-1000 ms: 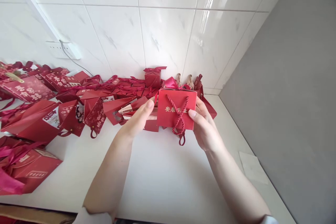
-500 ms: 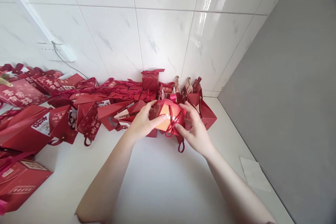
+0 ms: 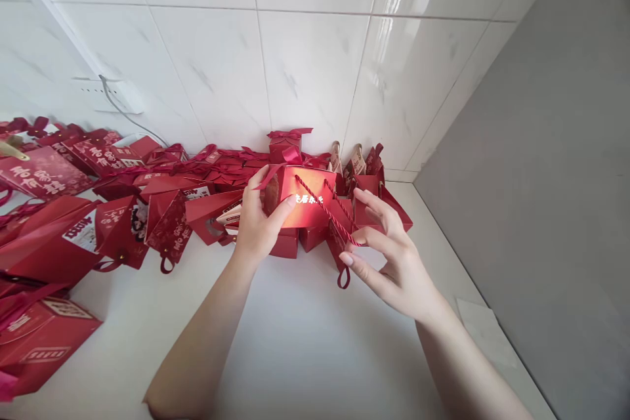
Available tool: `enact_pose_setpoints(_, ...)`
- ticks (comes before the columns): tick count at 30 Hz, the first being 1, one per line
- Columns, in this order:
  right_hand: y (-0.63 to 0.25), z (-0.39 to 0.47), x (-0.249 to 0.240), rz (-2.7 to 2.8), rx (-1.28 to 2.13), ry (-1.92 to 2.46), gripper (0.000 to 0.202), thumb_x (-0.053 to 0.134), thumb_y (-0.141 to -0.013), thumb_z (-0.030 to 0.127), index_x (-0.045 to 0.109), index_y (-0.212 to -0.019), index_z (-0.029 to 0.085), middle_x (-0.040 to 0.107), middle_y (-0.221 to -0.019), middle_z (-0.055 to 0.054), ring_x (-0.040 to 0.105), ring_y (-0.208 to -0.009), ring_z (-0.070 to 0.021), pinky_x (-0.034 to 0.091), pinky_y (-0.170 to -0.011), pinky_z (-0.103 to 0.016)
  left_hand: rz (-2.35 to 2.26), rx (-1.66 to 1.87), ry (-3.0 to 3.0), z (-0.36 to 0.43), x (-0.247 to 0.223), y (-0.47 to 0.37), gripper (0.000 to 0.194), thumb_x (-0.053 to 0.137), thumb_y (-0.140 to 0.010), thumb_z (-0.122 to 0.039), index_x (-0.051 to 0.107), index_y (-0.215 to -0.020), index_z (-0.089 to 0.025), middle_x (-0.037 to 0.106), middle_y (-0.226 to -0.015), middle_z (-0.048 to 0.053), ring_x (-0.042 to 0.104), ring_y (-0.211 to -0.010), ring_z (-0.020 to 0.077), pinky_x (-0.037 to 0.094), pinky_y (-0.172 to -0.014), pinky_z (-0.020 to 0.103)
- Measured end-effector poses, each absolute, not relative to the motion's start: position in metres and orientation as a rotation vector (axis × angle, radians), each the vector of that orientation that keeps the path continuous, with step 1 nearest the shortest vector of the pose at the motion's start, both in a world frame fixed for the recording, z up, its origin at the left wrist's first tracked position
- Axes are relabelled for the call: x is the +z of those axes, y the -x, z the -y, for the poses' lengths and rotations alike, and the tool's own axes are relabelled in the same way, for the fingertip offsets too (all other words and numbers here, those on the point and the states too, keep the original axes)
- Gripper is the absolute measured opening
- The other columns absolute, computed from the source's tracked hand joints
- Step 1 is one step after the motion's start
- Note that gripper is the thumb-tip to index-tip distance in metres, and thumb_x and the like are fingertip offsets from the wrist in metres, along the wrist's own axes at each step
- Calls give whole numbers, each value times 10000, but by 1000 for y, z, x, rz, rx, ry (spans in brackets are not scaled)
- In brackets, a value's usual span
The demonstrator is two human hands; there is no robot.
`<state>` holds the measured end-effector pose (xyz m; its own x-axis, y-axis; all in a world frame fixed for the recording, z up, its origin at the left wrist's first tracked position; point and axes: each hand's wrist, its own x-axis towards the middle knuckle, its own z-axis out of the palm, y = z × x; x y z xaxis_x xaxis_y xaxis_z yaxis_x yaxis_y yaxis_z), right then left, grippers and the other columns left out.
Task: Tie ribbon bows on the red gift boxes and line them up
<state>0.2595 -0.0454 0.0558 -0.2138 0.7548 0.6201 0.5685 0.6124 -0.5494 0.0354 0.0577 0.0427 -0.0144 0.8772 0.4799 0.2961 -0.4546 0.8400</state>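
Observation:
A bright red gift box [image 3: 310,200] with pale lettering on its face is raised among other red boxes. My left hand [image 3: 260,216] grips its left side, the thumb on the front face. A twisted red cord handle [image 3: 332,210] runs from the box down to the right. At the cord's lower end is my right hand [image 3: 388,249], its index finger touching the cord and its thumb and other fingers apart. A pink-red ribbon [image 3: 292,155] stands up at the back of the box.
Many red gift boxes [image 3: 170,226] line the white table [image 3: 315,341] along the tiled wall. A small ribboned box [image 3: 285,144] stands at the back. A grey panel [image 3: 541,144] rises on the right, with a pale sheet [image 3: 485,328] beside it. A cable hangs from a socket [image 3: 111,95].
My right hand has moved right, off the box, drawing the cord out to the right. The box has turned so its lettered face shows. My left hand has shifted slightly left.

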Motion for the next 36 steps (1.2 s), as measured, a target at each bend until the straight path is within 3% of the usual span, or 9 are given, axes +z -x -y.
enact_pose_setpoints(3,-257,50,57,2011,281,996,284,655,-882,290,637,-1165,296,237,-1611,-21,235,-1482,-344,341,-1160,-569,-1168,1493,-1576,-54,45,-41,712,695,-808,-457,418,-1438,-272,541,-1375,112,542,-1248,300,475,-1026,438)
enact_pose_setpoints(6,-251,52,56,2015,362,995,716,640,-894,326,288,-1516,359,158,-1643,-26,182,-1506,-326,340,-1165,-570,-937,1330,-1302,-49,52,-47,580,533,-892,-549,482,-1385,-246,629,-1289,99,599,-1185,305,527,-964,455)
enact_pose_setpoints(8,-247,50,53,1900,388,1066,853,632,-899,355,101,-1566,360,128,-1652,-32,151,-1515,-319,328,-1172,-577,-744,1134,-1090,-45,56,-50,571,412,-926,-601,525,-1344,-228,653,-1268,106,625,-1152,321,566,-900,478)
enact_pose_setpoints(15,-247,35,39,1696,306,1188,779,602,-916,376,158,-1557,379,253,-1618,-32,263,-1478,-349,452,-1080,-590,-694,940,-875,-44,47,-58,384,576,-898,-317,582,-1275,-247,688,-1192,57,684,-1030,221,614,-799,339)
enact_pose_setpoints(18,-249,33,37,1685,317,1203,824,586,-924,350,81,-1575,350,291,-1603,-52,310,-1457,-359,455,-1083,-589,-624,897,-903,-44,49,-58,379,522,-922,-423,625,-1229,-227,648,-1279,74,628,-1154,264,583,-896,393)
enact_pose_setpoints(21,-248,33,36,1655,342,1214,909,595,-915,344,-25,-1580,327,276,-1608,-72,346,-1437,-374,485,-1059,-580,-470,824,-995,-40,56,-55,668,322,-915,-692,614,-1277,-213,596,-1361,116,496,-1318,348,478,-1033,509)
enact_pose_setpoints(23,-247,34,36,1653,337,1206,936,598,-914,339,-63,-1577,324,259,-1615,-76,361,-1429,-376,493,-1050,-578,-444,819,-1105,-37,57,-53,775,319,-864,-781,546,-1366,-235,550,-1417,123,431,-1370,372,431,-1067,540)
enact_pose_setpoints(28,-244,36,38,1718,229,1181,861,575,-931,322,9,-1578,347,257,-1619,-52,359,-1436,-348,454,-1092,-571,-562,797,-1268,-31,54,-50,729,595,-855,-606,351,-1493,-354,430,-1531,85,406,-1393,364,420,-1072,546)
enact_pose_setpoints(36,-246,35,38,1739,52,1164,823,619,-908,315,133,-1571,336,327,-1583,-65,339,-1446,-325,392,-1140,-572,-516,785,-1118,-32,52,-52,570,474,-928,-585,505,-1399,-266,595,-1378,109,521,-1302,335,468,-1040,528)
